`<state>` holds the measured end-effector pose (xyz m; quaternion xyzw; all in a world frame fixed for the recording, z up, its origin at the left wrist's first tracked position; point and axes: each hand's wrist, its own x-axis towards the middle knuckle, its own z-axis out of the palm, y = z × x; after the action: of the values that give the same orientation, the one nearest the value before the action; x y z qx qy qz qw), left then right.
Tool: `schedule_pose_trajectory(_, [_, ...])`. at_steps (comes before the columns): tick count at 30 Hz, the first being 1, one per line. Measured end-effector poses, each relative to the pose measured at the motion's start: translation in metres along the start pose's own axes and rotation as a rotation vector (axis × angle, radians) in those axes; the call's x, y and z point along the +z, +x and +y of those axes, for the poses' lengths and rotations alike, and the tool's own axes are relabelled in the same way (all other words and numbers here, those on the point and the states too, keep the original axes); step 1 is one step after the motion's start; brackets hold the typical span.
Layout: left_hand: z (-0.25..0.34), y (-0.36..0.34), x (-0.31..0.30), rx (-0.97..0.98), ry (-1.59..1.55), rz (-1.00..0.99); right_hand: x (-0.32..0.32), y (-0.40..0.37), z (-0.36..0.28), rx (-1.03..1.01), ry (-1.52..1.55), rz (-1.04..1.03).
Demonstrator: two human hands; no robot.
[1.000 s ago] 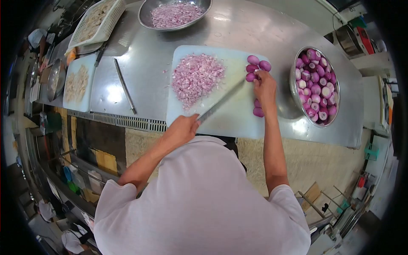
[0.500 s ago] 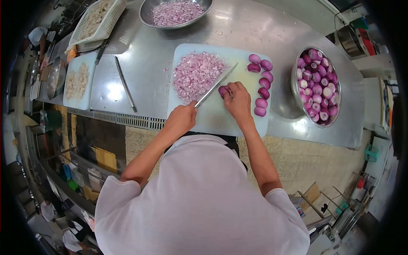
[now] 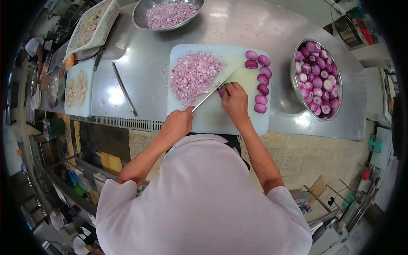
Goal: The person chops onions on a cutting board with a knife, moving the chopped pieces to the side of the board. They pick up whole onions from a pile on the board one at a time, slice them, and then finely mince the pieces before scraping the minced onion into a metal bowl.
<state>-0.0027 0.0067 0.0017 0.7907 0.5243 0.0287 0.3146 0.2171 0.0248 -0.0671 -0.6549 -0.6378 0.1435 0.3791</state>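
My left hand is closed around the handle of a knife, its blade slanting up and right over the white cutting board. Fingers of my right hand grip a red onion piece, mostly hidden under them, right beside the blade. Chopped red onion lies heaped on the board's left part. Along its right side sit several peeled red onion halves in a rough column.
A metal bowl of peeled red onions stands right of the board. Behind is a metal bowl with chopped onion. Leftward lie a metal rod-like tool, a second cutting board with pale pieces, and a white basket. A person is at far left.
The knife blade has turned from showing its flat side to nearly edge-on, beside the onion piece. My right hand has shifted slightly left. The whole view has moved a little.
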Motion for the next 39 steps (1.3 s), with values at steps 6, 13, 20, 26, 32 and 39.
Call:
schedule_pose_trajectory(6, [0.002, -0.002, 0.0, 0.033, -0.044, -0.002, 0.0, -0.004, 0.0, 0.033, 0.022, 0.005])
schedule_pose_trajectory(13, [-0.002, 0.004, 0.0, 0.043, -0.045, -0.002, 0.003, -0.005, 0.003, 0.015, 0.009, 0.028])
schedule_pose_trajectory(20, [0.0, 0.007, 0.003, 0.038, -0.018, -0.028, 0.0, -0.009, 0.004, 0.037, 0.013, 0.004])
schedule_pose_trajectory(26, [0.006, 0.006, -0.018, -0.001, -0.06, 0.032, -0.008, -0.014, -0.003, 0.053, 0.083, -0.007])
schedule_pose_trajectory(32, [-0.001, 0.011, -0.006, 0.024, -0.011, -0.005, -0.006, 0.0, 0.014, -0.005, 0.006, -0.047])
schedule_pose_trajectory(39, [0.001, 0.009, -0.001, 0.006, -0.037, -0.066, -0.004, 0.0, 0.012, -0.003, -0.038, -0.046])
